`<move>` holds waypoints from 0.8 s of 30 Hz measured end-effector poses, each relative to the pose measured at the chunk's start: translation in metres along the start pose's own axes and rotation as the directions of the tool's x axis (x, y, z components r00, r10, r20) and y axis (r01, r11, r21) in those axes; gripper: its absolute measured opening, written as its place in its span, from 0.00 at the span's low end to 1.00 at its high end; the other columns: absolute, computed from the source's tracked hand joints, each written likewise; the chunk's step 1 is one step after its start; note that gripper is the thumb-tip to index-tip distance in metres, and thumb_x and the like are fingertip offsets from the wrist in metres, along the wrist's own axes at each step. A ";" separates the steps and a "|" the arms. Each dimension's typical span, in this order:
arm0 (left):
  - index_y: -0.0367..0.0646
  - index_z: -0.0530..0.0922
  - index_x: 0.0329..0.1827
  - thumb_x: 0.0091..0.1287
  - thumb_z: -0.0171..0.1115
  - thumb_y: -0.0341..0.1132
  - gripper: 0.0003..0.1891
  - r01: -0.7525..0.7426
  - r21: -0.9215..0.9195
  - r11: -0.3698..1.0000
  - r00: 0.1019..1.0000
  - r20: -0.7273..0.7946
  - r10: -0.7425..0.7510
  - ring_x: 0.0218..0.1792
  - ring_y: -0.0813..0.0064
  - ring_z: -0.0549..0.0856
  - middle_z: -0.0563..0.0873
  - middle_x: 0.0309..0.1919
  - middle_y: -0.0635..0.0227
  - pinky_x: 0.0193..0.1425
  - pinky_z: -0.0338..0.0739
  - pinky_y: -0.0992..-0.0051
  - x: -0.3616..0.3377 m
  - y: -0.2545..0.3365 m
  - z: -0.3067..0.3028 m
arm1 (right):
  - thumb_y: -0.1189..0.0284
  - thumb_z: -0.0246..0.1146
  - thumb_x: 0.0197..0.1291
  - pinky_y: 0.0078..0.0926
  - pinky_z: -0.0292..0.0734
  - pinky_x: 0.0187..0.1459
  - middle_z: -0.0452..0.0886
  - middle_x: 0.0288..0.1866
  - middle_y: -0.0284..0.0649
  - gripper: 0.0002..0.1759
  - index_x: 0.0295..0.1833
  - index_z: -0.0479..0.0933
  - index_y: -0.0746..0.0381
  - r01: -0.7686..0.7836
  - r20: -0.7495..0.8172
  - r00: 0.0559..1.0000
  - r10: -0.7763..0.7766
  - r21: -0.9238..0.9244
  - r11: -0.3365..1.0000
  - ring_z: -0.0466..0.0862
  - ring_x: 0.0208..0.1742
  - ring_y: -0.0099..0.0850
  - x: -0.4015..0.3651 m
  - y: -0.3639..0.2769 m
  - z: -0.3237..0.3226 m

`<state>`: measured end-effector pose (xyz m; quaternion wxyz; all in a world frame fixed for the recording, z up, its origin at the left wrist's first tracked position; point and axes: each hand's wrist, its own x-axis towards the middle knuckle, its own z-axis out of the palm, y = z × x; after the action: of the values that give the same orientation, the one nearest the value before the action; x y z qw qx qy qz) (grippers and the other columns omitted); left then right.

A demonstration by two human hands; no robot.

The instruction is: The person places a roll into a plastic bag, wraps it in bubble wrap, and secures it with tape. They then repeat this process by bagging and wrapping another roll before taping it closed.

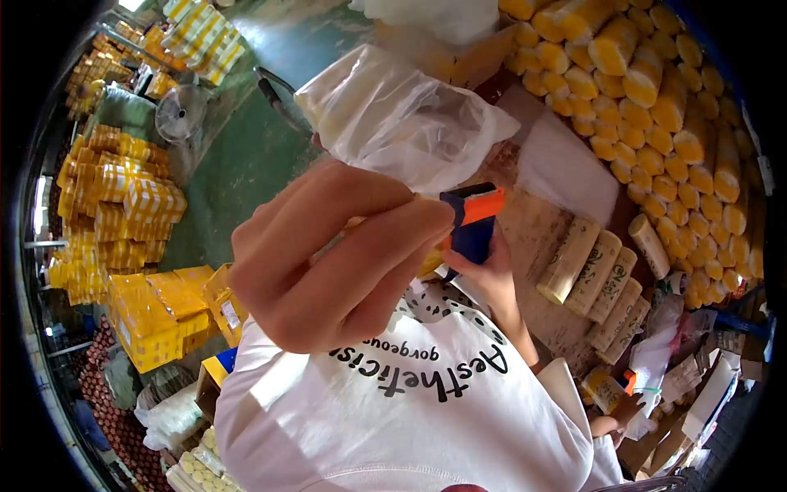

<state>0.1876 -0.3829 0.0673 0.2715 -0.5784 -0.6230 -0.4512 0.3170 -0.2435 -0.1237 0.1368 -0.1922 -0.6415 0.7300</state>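
Right hand (pixel 497 269) has its fingers wrapped round the blue-and-orange tape cutter (pixel 472 238), up in front of the shirt (pixel 410 418). Left hand (pixel 328 258) curls its fingers right by the orange edge; can't tell if they grip tape or just touch. Main risk — a nick, if that edge is toothed and a fingertip slips. Loose tape, if any, could stick to skin or fold on itself. The plastic bag (pixel 393 115) lies just beyond — a low swing might snag it. Wrapped rolls (pixel 594 266) on the table (pixel 531 225) could roll if knocked.
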 end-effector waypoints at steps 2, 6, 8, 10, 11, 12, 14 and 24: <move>0.34 0.84 0.30 0.38 0.71 0.18 0.13 0.021 0.020 1.000 1.000 0.001 -0.021 0.18 0.77 0.76 0.80 0.20 0.63 0.18 0.63 0.81 -0.001 0.000 0.001 | 0.73 0.74 0.44 0.24 0.72 0.53 0.80 0.49 0.38 0.34 0.58 0.68 0.65 -0.026 0.026 0.999 0.025 0.052 0.998 0.78 0.48 0.25 -0.004 -0.006 0.006; 0.35 0.84 0.30 0.39 0.72 0.19 0.12 0.021 -0.002 1.000 1.000 -0.002 -0.021 0.18 0.77 0.76 0.80 0.20 0.63 0.18 0.64 0.81 0.000 0.004 0.002 | 0.68 0.74 0.45 0.26 0.68 0.58 0.77 0.53 0.40 0.40 0.64 0.65 0.65 -0.129 0.171 0.979 0.114 0.079 0.988 0.75 0.54 0.27 -0.011 -0.004 0.007; 0.35 0.84 0.30 0.39 0.72 0.20 0.12 0.025 -0.035 0.999 1.000 -0.012 -0.026 0.18 0.77 0.77 0.80 0.20 0.63 0.18 0.65 0.81 -0.001 0.007 0.005 | 0.64 0.74 0.45 0.26 0.66 0.60 0.76 0.56 0.41 0.42 0.65 0.64 0.66 -0.161 0.244 0.961 0.129 0.115 0.980 0.74 0.56 0.28 -0.012 -0.003 0.009; 0.35 0.84 0.31 0.39 0.72 0.19 0.12 -0.014 -0.018 1.000 1.000 0.003 0.014 0.18 0.76 0.77 0.80 0.20 0.63 0.18 0.65 0.81 0.000 0.007 0.007 | 0.62 0.74 0.45 0.27 0.66 0.61 0.75 0.57 0.41 0.43 0.65 0.64 0.66 -0.219 0.367 0.915 0.168 0.103 0.970 0.74 0.56 0.29 -0.012 -0.003 0.006; 0.35 0.84 0.31 0.39 0.72 0.19 0.13 -0.022 -0.014 1.000 1.000 0.004 0.022 0.19 0.76 0.78 0.81 0.20 0.63 0.18 0.65 0.81 0.000 0.005 0.006 | 0.61 0.74 0.45 0.27 0.65 0.61 0.75 0.57 0.41 0.44 0.66 0.63 0.66 -0.248 0.427 0.885 0.186 0.093 0.964 0.74 0.56 0.29 -0.012 -0.004 0.004; 0.35 0.84 0.31 0.39 0.71 0.18 0.13 -0.030 -0.010 1.000 1.000 0.004 0.030 0.19 0.76 0.78 0.81 0.21 0.63 0.18 0.65 0.81 0.001 0.003 0.005 | 0.61 0.73 0.46 0.28 0.65 0.62 0.75 0.58 0.40 0.44 0.67 0.62 0.67 -0.275 0.491 0.848 0.197 0.090 0.957 0.74 0.57 0.30 -0.009 -0.005 0.003; 0.35 0.84 0.31 0.39 0.71 0.17 0.13 -0.033 -0.009 0.999 0.999 0.000 0.033 0.19 0.76 0.78 0.81 0.21 0.63 0.18 0.66 0.81 0.002 0.000 0.003 | 0.62 0.72 0.48 0.28 0.63 0.63 0.75 0.58 0.39 0.43 0.67 0.62 0.67 -0.428 0.579 0.780 0.237 0.218 0.877 0.73 0.58 0.29 -0.005 -0.004 0.003; 0.33 0.83 0.31 0.38 0.72 0.19 0.14 -0.112 -0.074 0.991 0.988 0.096 0.119 0.21 0.75 0.78 0.81 0.22 0.62 0.19 0.66 0.81 0.011 -0.009 -0.027 | 0.54 0.60 0.61 0.32 0.52 0.70 0.53 0.75 0.43 0.49 0.76 0.38 0.63 -0.546 0.694 0.715 0.081 0.483 0.684 0.58 0.73 0.33 -0.011 0.031 0.018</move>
<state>0.1717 -0.4005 0.0862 0.2459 -0.6443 -0.5856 -0.4262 0.3198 -0.2690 -0.1511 -0.1603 0.0072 -0.3020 0.9397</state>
